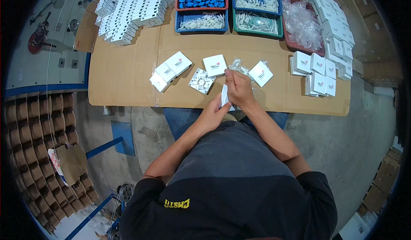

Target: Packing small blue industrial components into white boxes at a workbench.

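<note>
My left hand (212, 115) is closed on a white flat piece (224, 95), seen nearly edge-on, possibly a small box. Just above it, my right hand (239, 88) is closed with fingers pressed together against the piece's upper end; whatever is inside the fingers is hidden. Beyond my hands lie a white square box (215, 64) and a white patterned square piece (201, 81). Clear plastic wrap (239, 67) lies behind my right hand, beside another white box (260, 73). Several white boxes (177, 63) overlap in a slanted row to the left.
Cardboard (124, 77) covers the table. White boxes are stacked at the far left (141, 11) and right (319, 73). At the back stand a red tray (177, 10) of blue parts, a green tray (281, 35) of white sticks, and a dark red bin (289, 43) of clear plastic.
</note>
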Demonstrator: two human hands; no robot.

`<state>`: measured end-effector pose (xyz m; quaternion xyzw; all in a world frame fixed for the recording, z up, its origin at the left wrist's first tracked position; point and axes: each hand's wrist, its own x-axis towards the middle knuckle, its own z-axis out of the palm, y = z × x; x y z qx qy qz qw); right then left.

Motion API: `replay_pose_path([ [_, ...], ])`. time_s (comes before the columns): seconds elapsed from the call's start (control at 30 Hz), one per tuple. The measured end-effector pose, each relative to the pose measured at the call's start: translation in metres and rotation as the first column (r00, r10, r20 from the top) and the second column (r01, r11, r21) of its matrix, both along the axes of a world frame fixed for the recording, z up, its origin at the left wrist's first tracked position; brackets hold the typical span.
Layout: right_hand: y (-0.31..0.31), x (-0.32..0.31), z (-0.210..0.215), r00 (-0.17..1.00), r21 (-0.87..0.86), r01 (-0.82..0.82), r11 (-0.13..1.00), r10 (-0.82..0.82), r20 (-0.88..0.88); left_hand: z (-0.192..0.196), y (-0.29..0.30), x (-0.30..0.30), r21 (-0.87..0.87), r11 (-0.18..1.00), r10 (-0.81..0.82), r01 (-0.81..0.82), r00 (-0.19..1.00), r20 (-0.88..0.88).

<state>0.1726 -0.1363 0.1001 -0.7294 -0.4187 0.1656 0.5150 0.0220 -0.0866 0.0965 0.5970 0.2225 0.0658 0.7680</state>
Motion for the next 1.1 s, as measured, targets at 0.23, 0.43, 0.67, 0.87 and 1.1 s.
replay_pose_path([
  [0.23,-0.018,0.025,0.005,0.96,0.095,0.047,0.994,-0.019,-0.278,0.005,0.009,0.013,-0.461,0.776,0.506,-0.43,0.861,0.049],
  [0.43,-0.044,0.012,0.01,0.548,0.197,0.158,0.968,0.079,-0.832,0.01,0.023,0.018,-0.339,0.873,0.396,-0.35,0.915,0.075],
  [0.67,-0.058,0.021,0.025,0.718,0.214,-0.154,0.965,0.258,-0.646,0.037,0.045,0.011,-0.038,0.989,0.151,-0.146,0.963,0.224],
  [0.87,-0.06,0.019,0.021,0.847,0.206,-0.153,0.967,0.236,-0.477,0.032,0.032,0.011,-0.035,0.971,0.237,-0.236,0.936,0.261],
  [1.1,-0.074,0.016,0.014,0.798,0.147,-0.056,0.988,0.132,-0.588,0.025,0.03,0.021,-0.049,0.976,0.215,-0.21,0.961,0.175],
])
